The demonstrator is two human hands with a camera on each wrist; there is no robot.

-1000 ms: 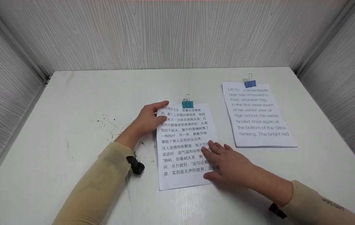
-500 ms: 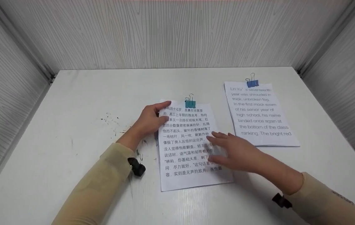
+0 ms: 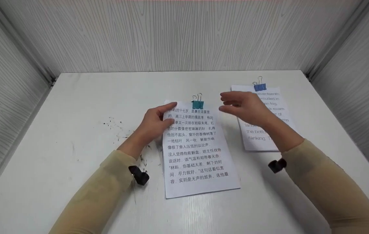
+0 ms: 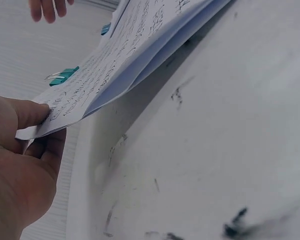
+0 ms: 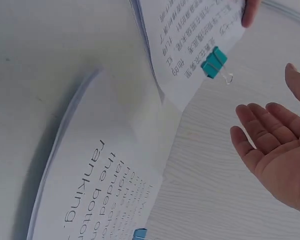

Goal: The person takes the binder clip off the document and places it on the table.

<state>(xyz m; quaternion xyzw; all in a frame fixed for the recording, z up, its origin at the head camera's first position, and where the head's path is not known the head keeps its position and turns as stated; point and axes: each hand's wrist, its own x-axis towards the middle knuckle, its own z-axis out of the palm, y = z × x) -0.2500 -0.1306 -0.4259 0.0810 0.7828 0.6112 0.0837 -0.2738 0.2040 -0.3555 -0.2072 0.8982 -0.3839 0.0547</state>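
The Chinese-printed stack [image 3: 194, 146] lay near the middle of the white tabletop [image 3: 90, 97], its bottom edge well back from the person and its top edge well short of the back wall [image 3: 184, 35]. To its left the tabletop ran wide, speckled with dark marks; on its right a narrow strip parted it from the English-printed stack [image 3: 252, 139]. The left wrist view showed its left edge raised off the surface, the sheets slightly parted. Its long axis ran from the person toward the back wall, far end leaning a little left, lines reading upright from the person's side, teal clip [image 3: 198, 104] and wire handles at the far end. The left hand [image 3: 153, 125] pinched the upper left edge, thumb above, fingers beneath. The right hand [image 3: 248, 105] hovered over the English-printed stack, fingers extended side by side, thumb apart, just right of the teal clip.
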